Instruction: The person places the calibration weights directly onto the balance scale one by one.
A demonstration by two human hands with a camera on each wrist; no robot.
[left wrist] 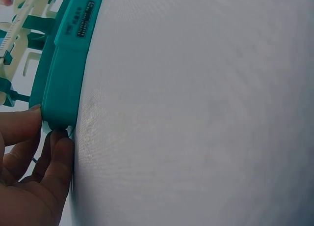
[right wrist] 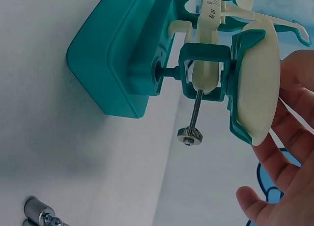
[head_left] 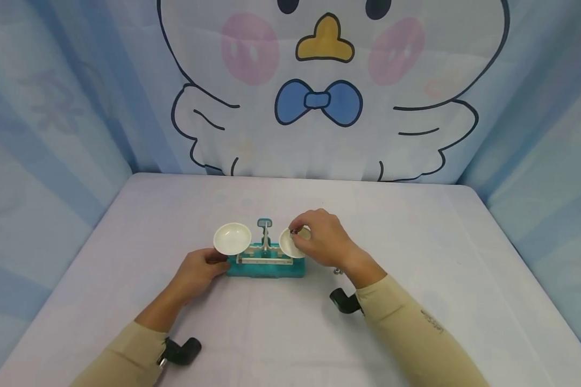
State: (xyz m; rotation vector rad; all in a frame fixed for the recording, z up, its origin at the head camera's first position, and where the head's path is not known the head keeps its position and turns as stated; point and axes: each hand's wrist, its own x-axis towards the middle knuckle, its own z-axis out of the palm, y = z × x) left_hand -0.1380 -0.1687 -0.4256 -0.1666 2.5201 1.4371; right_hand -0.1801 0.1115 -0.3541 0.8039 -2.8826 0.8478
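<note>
A small balance scale (head_left: 266, 270) has a teal base, a cream beam and two white pans. My left hand (head_left: 199, 273) grips the left end of its base, the thumb above and fingers against the end in the left wrist view. Over the right pan (head_left: 288, 246), my right hand (head_left: 325, 236) pinches a small shiny metal weight (head_left: 293, 231) between thumb and forefinger. From the right wrist, that weight is hidden behind the pan (right wrist: 260, 83), and other fingers lie close at the pan's rim. The left pan (head_left: 232, 238) stands higher than the right one.
Small metal weights (head_left: 338, 271) stand on the white-covered table (head_left: 271, 344), right of the scale beneath my right wrist. A black wrist camera (head_left: 345, 301) hangs under each forearm. A cartoon-printed curtain (head_left: 319, 145) rises behind the table.
</note>
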